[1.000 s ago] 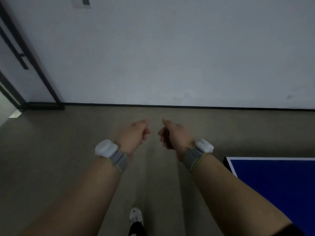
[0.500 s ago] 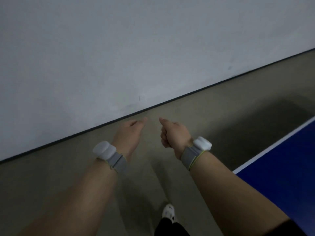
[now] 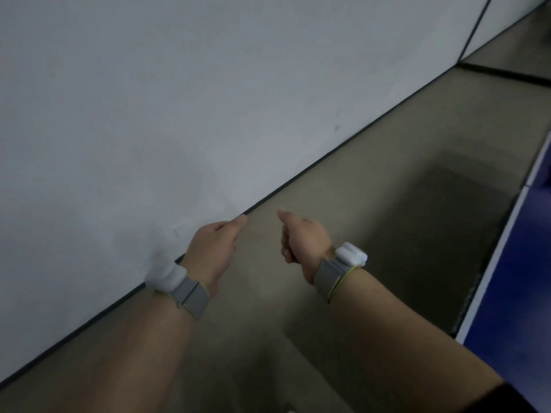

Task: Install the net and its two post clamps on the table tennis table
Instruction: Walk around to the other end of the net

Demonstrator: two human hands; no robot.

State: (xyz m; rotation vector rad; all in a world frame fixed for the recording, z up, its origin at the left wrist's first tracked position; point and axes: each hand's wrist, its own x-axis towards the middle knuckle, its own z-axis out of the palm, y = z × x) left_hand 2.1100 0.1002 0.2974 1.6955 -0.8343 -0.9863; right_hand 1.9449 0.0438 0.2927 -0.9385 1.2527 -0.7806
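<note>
The blue table tennis table [image 3: 518, 281] with its white edge line runs along the right side of the view. My left hand [image 3: 213, 248] and my right hand [image 3: 302, 244] are held out in front of me above the floor, both left of the table. Each hand is loosely curled with the thumb sticking forward, and neither holds anything. Both wrists carry a grey strap with a white device. No net or post clamp is visible.
A plain white wall [image 3: 179, 99] with a dark baseboard runs diagonally from lower left to upper right. Grey-brown floor [image 3: 372, 189] lies between the wall and the table. The table's shadow falls on the floor beside it.
The view has swung right and tilted, so the wall line now runs steeply and the doorway at left is gone. More of the table's long edge shows. Both hands keep the same curled pose.
</note>
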